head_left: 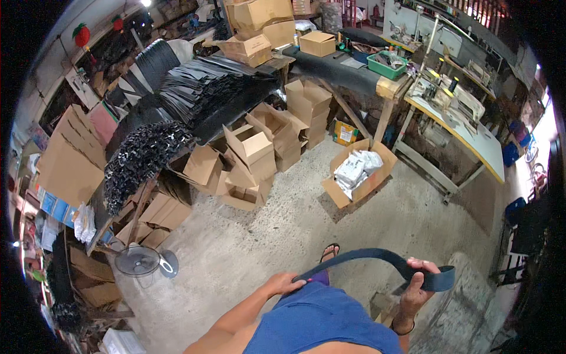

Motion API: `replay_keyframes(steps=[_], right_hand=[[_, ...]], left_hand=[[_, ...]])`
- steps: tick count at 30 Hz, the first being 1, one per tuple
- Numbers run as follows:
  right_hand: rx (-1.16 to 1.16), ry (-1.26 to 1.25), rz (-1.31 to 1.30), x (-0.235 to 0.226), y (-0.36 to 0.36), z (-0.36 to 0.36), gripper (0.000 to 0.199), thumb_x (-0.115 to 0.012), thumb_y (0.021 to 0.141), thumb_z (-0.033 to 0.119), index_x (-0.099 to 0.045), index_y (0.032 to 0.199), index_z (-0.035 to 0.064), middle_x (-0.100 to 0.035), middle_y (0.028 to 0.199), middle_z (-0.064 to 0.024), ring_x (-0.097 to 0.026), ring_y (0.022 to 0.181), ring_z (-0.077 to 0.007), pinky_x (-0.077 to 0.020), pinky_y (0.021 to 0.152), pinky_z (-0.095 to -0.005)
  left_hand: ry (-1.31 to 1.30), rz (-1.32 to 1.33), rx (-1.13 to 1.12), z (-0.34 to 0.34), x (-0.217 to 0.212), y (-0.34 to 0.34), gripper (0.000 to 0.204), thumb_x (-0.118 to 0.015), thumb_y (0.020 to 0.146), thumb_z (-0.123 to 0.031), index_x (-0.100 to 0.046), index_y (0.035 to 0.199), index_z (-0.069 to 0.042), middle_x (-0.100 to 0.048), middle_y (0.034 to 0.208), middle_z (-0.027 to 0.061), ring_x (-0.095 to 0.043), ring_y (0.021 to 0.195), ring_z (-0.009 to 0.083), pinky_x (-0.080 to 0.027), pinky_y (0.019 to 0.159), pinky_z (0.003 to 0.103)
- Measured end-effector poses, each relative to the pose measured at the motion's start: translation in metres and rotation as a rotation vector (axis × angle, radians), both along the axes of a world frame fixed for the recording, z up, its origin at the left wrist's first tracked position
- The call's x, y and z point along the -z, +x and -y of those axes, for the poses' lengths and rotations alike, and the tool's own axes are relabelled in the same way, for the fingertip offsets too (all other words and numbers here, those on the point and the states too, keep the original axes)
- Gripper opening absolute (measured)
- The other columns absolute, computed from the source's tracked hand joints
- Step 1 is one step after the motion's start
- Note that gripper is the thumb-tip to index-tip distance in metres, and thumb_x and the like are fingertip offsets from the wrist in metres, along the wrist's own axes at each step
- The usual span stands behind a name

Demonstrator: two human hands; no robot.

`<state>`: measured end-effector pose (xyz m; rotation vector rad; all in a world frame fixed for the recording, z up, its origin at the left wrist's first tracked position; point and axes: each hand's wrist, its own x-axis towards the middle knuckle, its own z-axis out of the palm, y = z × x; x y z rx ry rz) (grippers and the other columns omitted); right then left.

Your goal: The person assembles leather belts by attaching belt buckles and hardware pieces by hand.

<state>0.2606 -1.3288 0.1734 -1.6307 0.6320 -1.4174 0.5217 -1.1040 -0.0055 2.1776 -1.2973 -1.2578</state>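
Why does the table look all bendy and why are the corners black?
In the head view, the fisheye lens curves straight edges like the long table near the rim; corners fall outside its round picture. The dark strap between both hands looks sharp; daylight glares at right.

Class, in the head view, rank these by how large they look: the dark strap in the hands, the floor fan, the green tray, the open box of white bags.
1. Strap, though nearness to the camera inflates it
2. Box of white bags
3. Fan
4. Green tray, farthest away
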Motion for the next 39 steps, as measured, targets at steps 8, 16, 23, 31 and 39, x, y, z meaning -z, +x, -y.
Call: replay_keyframes(steps=[8,16,23,31,39], right_hand=[[0.017,-0.012,0.047,-0.007,0.056,0.165,0.034,-0.061,0.099,0.023,-0.05,0.121,0.0001,-0.062,0.102,-0.0127,-0.062,0.098,-0.0269,-0.0509,0.094,-0.045],[-0.074,0.14,0.136,0.005,0.117,0.304,0.027,-0.054,0.102,0.017,-0.051,0.124,0.0013,-0.063,0.1,-0.0117,-0.063,0.095,-0.0241,-0.0504,0.091,-0.0415],[-0.231,0.144,0.122,0.024,0.162,0.44,0.034,-0.059,0.099,0.019,-0.047,0.125,0.0011,-0.063,0.098,-0.0112,-0.062,0.092,-0.0248,-0.0506,0.088,-0.0422],[-0.287,0.208,0.087,0.044,0.176,0.575,0.038,-0.055,0.099,0.019,-0.042,0.13,-0.0007,-0.063,0.096,-0.0118,-0.06,0.09,-0.0217,-0.049,0.088,-0.0394],[-0.264,0.217,0.074,0.054,0.191,0.623,0.039,-0.053,0.1,0.021,-0.042,0.13,-0.002,-0.061,0.091,-0.01,-0.06,0.084,-0.0193,-0.0511,0.083,-0.0371]], left_hand=[[-0.105,0.066,-0.002,0.168,-0.006,0.078,0.054,-0.057,0.089,-0.057,-0.069,0.108,-0.009,-0.07,0.092,0.0231,-0.066,0.089,0.0436,-0.051,0.078,0.051],[-0.035,0.147,-0.178,0.234,-0.028,0.104,0.05,-0.059,0.09,-0.053,-0.07,0.109,-0.009,-0.07,0.089,0.0224,-0.067,0.089,0.0422,-0.052,0.078,0.05],[-0.017,0.088,-0.375,0.324,-0.001,0.076,0.05,-0.06,0.089,-0.055,-0.072,0.104,-0.01,-0.071,0.091,0.0203,-0.067,0.089,0.0408,-0.051,0.079,0.048],[0.086,0.005,-0.558,0.406,-0.045,0.053,0.051,-0.06,0.087,-0.055,-0.072,0.106,-0.01,-0.071,0.092,0.0213,-0.068,0.088,0.0382,-0.052,0.081,0.047],[0.21,-0.056,-0.701,0.44,-0.077,0.025,0.05,-0.06,0.088,-0.054,-0.071,0.111,-0.011,-0.072,0.095,0.0193,-0.068,0.092,0.0356,-0.052,0.083,0.046]])
